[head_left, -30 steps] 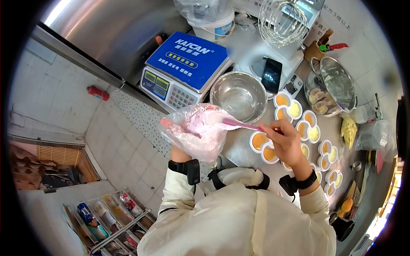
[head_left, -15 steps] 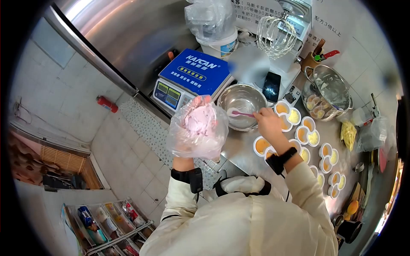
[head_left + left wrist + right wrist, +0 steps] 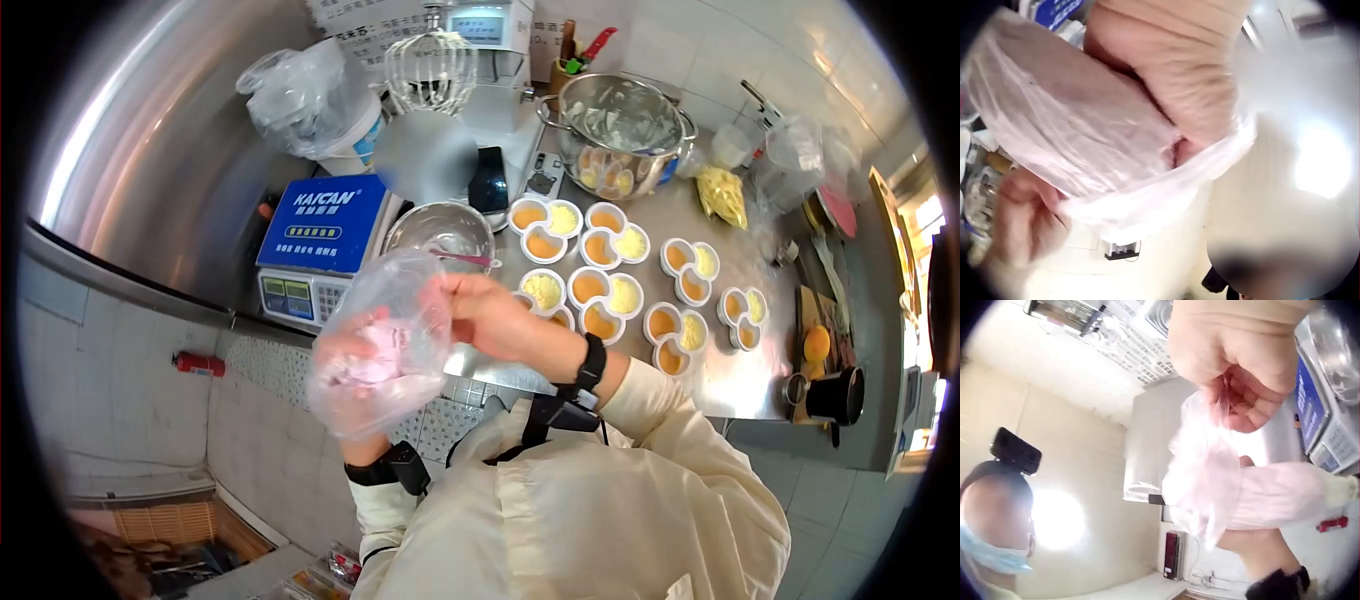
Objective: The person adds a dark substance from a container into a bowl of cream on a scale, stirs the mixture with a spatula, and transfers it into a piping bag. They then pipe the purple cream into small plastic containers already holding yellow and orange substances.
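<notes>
My left hand (image 3: 352,352) holds a clear plastic bag (image 3: 408,385) with pink cream (image 3: 385,352) inside. The right hand (image 3: 495,318) pinches the bag's upper edge. In the left wrist view, the left hand (image 3: 1172,62) curls round the whitish plastic (image 3: 1079,131), and the right hand (image 3: 1029,219) grips its rim. Seen from the right wrist, the right hand's (image 3: 1235,356) fingers and thumb clasp the gathered bag (image 3: 1204,475), whose narrower part stretches sideways. A pink-handled spatula (image 3: 475,259) lies in the metal bowl (image 3: 410,228).
White cups (image 3: 590,290) with orange and pale yellow fillings stand on the steel table right of the bowl. Around them are a blue-topped scale (image 3: 325,225), a phone (image 3: 488,180), a large pot (image 3: 620,125), a mixer whisk (image 3: 430,75) and a yellow bag (image 3: 722,195).
The right hand has left the spatula in the bowl and taken hold of the bag's edge. The bag stands more upright over the left hand, and the head view has turned rightward.
</notes>
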Tool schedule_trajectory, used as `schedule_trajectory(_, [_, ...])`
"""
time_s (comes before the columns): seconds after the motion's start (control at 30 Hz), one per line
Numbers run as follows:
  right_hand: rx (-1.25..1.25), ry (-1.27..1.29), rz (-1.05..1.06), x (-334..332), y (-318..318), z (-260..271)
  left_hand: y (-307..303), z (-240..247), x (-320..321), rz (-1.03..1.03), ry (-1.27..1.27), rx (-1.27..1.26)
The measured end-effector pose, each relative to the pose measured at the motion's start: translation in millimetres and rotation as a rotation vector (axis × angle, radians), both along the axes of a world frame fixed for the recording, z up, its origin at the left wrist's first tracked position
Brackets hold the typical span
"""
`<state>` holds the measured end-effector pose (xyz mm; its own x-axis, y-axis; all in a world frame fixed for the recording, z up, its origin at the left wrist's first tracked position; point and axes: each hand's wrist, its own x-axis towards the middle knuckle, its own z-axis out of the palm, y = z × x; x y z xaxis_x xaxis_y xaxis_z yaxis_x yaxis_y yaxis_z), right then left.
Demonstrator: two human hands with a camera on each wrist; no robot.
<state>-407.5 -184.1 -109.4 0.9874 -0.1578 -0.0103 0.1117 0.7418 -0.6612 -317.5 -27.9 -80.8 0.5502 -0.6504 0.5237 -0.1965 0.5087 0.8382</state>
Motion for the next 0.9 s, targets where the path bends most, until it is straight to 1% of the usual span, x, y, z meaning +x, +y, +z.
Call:
schedule_trajectory(0.03, [0.007,-0.004,-0.015,-10,-10,4,-1,-2,7,-0.015,-0.004,0.007])
schedule_trajectory(0.1, [0.073,-0.165,0.042,-34,-40,14,-4,-12,23,-0.043,-0.716,0.262])
schedule_trajectory(0.13, [0.08,-0.16,0.034,-44,-41,27,-5,-13,20,-0.003,-0.86,0.36])
schedule_trajectory(0.17, [0.04,-0.114,-0.122,-55,-39,46,-7,-15,15,-0.014,-0.853,0.365])
schedule_trajectory(0.2, [-0.003,-0.067,-0.277,-64,-41,55,-12,-18,10,0.151,-0.857,0.374])
schedule_trajectory(0.23, [-0.055,-0.265,-0.279,-68,-57,43,-19,-19,6,0.32,-0.86,0.377])
schedule_trajectory(0.27, [-0.182,-0.345,-0.352,-67,-55,42,-26,-15,4,0.322,-0.856,0.377])
schedule_trajectory(0.3, [-0.309,-0.426,-0.417,-63,-51,41,-33,-6,2,-0.111,-0.127,0.109])
schedule_trajectory(0.33, [-0.515,-0.377,-0.359,-56,-47,19,-38,3,-1,-0.516,0.606,-0.178])
schedule_trajectory(0.37, [-0.714,-0.331,-0.293,-49,-39,-2,-46,15,-9,-0.49,0.606,-0.181])
schedule_trajectory(0.4, [-1.071,-0.18,-0.281,-49,-25,-3,-57,28,-20,-0.228,0.163,-0.152])
schedule_trajectory(0.43, [-1.071,-0.202,-0.267,-46,-17,-7,-69,37,-26,0.034,-0.285,-0.117])
schedule_trajectory(0.47, [-1.125,-0.08,-0.193,-39,-13,-13,-77,34,-25,0.073,-0.219,-0.162])
schedule_trajectory(0.5, [-1.181,0.047,-0.116,-36,-9,-20,-70,42,-23,0.093,-0.23,-0.176])
schedule_trajectory(0.53, [-1.216,0.024,-0.098,-34,-9,-24,-62,54,-21,0.061,-0.154,-0.069])
schedule_trajectory(0.57, [-1.224,0.018,-0.178,-34,-12,-28,-59,63,-18,0.032,-0.076,0.024])
schedule_trajectory(0.6, [-1.224,0.013,-0.254,-35,-14,-28,-66,63,-18,0.036,0.058,-0.005])
schedule_trajectory(0.63, [-1.253,-0.008,-0.235,-38,-14,-16,-67,69,-20,0.06,0.056,-0.036])
schedule_trajectory(0.7, [-0.924,-0.198,-0.465,-53,-12,13,-69,83,-28,-0.094,0.157,0.051])
schedule_trajectory(0.73, [-0.864,-0.247,-0.387,-56,-22,29,-74,77,-31,-0.14,0.098,0.05])
schedule_trajectory(0.77, [-0.862,-0.242,-0.385,-59,-21,46,-79,69,-37,-0.188,0.047,0.055])
schedule_trajectory(0.8, [-0.825,-0.238,-0.473,-65,-16,64,-81,71,-46,-0.037,-0.443,0.14])
schedule_trajectory(0.83, [-0.787,-0.23,-0.558,-67,-12,72,-80,76,-55,0.118,-0.928,0.225])
schedule_trajectory(0.9, [-0.851,-0.249,-0.624,-67,-16,77,-76,95,-74,0.298,-1.162,0.305])
